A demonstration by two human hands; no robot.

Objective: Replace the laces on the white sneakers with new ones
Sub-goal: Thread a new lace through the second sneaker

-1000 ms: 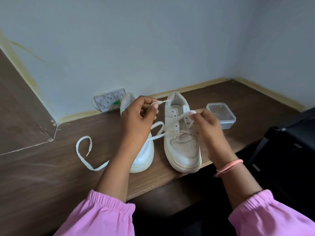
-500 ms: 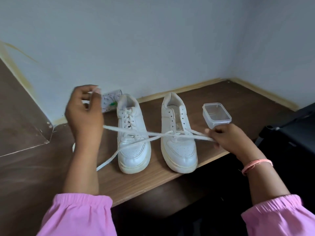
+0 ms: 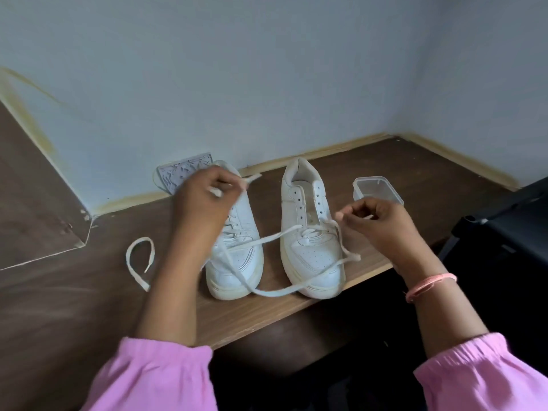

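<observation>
White lace pinched in both sets of fingers, halfway into relacing the second sneaker

Left hand (image 3: pixel 204 200) fingers pinch one lace (image 3: pixel 267 290) end up over the left sneaker (image 3: pixel 240 247); right hand (image 3: pixel 382 223) fingers pinch the other tip beside the right sneaker (image 3: pixel 311 232), threaded only through its lowest eyelets, toes at the tabletop (image 3: pixel 89 307) edge. Tip: I'd even up both ends before crossing, keep the lace flat. Loose old lace (image 3: pixel 139 262) lies off left.

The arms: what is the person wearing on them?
Both arms wear pink sleeves with gathered, puffy cuffs: the left sleeve and the right sleeve. A thin coral-pink bangle circles the right wrist. The left wrist shows no band.
</observation>
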